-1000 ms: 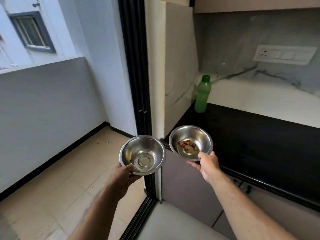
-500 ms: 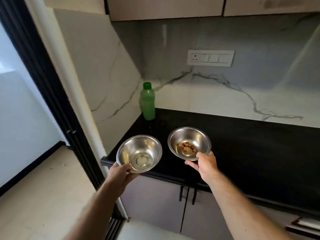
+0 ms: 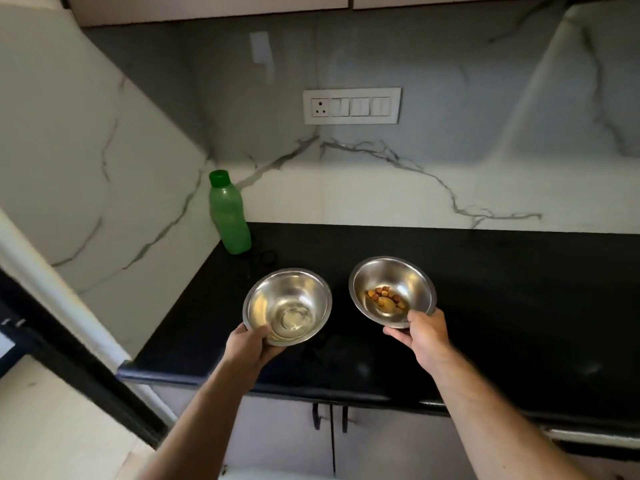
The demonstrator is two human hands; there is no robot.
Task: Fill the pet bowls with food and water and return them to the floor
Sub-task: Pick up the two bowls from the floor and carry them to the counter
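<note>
**Bowls carried from the doorway to over the counter**

Both steel bowls have been brought from beside the doorway to above the black counter (image 3: pixel 519 289). The water bowl (image 3: pixel 287 306) is pinched at its near rim by the left hand (image 3: pixel 247 348); the kibble bowl (image 3: pixel 391 292) is pinched likewise by the right hand (image 3: pixel 420 336). A green bottle (image 3: pixel 228 216) stands in the back-left corner, well apart. Bare counter is seen to the right.

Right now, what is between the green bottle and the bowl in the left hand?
In the head view, only bare black counter lies between the green bottle and the bowl held by the left hand, apart from faint ring marks.
</note>
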